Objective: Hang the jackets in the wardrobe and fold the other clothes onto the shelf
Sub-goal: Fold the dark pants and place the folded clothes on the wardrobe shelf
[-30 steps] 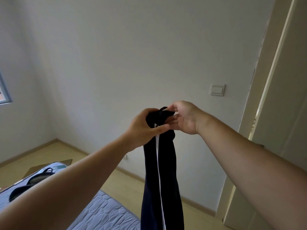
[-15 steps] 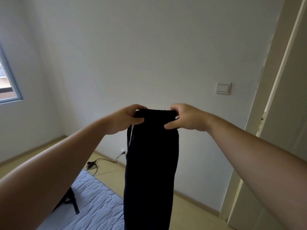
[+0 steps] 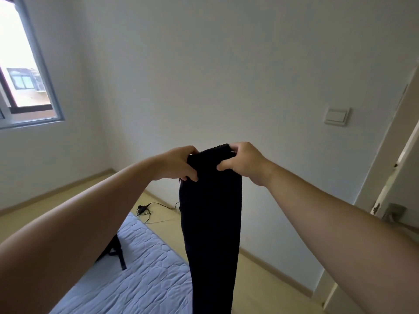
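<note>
A pair of black trousers hangs straight down in front of me, held up by the waistband at chest height. My left hand grips the waistband's left end, thumb in front. My right hand grips its right end, fingers over the top edge. The two legs lie together as one long dark strip whose lower end runs out of the frame at the bottom. No wardrobe or shelf shows in the head view.
A light quilted mattress lies at lower left with a black strap on it. A black cable and charger trail on the wooden floor by the wall. A window is at left, a door frame at right.
A second ago both hands were bunched together at the trousers' top with a white stripe showing. They have spread to the waistband's two ends, and my view has turned left towards the window.
</note>
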The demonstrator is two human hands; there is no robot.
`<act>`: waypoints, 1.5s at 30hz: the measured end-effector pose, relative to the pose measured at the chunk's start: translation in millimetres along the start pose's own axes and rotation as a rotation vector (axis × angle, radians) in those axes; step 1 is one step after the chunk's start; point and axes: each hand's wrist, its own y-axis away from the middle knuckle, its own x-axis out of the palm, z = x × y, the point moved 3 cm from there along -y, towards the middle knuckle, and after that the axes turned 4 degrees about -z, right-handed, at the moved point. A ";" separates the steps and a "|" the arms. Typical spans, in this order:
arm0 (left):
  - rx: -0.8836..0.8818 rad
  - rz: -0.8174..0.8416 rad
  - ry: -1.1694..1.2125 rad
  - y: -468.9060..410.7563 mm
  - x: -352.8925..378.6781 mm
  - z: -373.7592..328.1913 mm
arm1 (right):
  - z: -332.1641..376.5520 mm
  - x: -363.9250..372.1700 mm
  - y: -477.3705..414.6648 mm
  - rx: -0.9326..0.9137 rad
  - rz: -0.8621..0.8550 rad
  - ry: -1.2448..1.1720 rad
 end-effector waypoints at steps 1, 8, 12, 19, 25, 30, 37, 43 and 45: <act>0.024 0.018 -0.058 -5.0 -3.5 6.0 | 0.1 4.3 -2.9 0.011 0.009 -0.032; 0.063 0.233 0.078 -46.9 -55.5 32.6 | 15.7 15.3 -39.7 0.186 0.268 -0.174; 0.093 0.390 0.156 -70.7 -70.5 55.0 | 16.3 26.9 -69.4 0.295 0.334 -0.203; -0.026 0.522 0.223 -122.0 -79.2 132.7 | -6.9 71.6 -134.4 0.488 0.357 0.109; -0.152 0.237 0.506 -171.1 -108.0 198.1 | -5.8 127.8 -213.2 0.356 0.092 0.406; -0.099 -0.083 0.503 -186.1 -145.0 233.2 | 6.3 184.1 -266.3 0.258 -0.031 0.323; 0.088 -0.418 0.386 -152.6 -208.0 244.7 | 49.8 221.0 -285.1 -0.126 -0.168 0.347; 0.093 -0.556 0.267 -82.2 -212.6 242.5 | 69.9 235.9 -240.0 -0.311 -0.148 0.314; 0.073 -0.549 0.227 -52.7 -196.2 246.0 | 64.5 241.2 -213.3 -0.328 -0.104 0.323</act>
